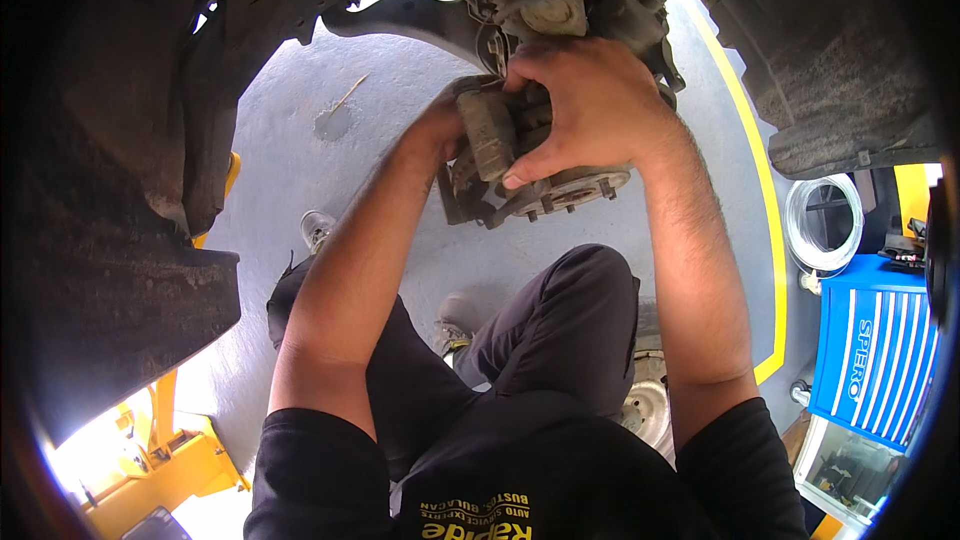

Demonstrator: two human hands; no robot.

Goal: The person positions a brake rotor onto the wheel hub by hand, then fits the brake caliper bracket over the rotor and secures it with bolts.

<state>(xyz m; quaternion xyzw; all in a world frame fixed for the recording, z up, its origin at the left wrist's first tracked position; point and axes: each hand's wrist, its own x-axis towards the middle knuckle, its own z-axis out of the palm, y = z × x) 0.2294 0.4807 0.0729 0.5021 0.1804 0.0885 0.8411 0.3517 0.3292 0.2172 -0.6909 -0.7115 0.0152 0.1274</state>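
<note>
A worn, rusty brake caliper (487, 135) sits at the wheel hub (575, 190), whose studs stick out toward me. My left hand (442, 128) grips the caliper from its left side, with most of the fingers hidden behind it. From the right, my right hand (598, 105) reaches over the assembly. Its thumb presses near the caliper's lower end and its forefinger curls at the upper end, with the other fingers out of sight. Above both hands hang a dark suspension arm (415, 22) and a bushing mount (553, 13).
Dark wheel-well panels (110, 190) close in on the left and a liner (850, 120) on the right. A blue tool cabinet (870, 350) and a coil of clear hose (824, 222) stand at right. Yellow lift equipment (165, 480) is lower left. A wheel (650, 410) lies beside my leg.
</note>
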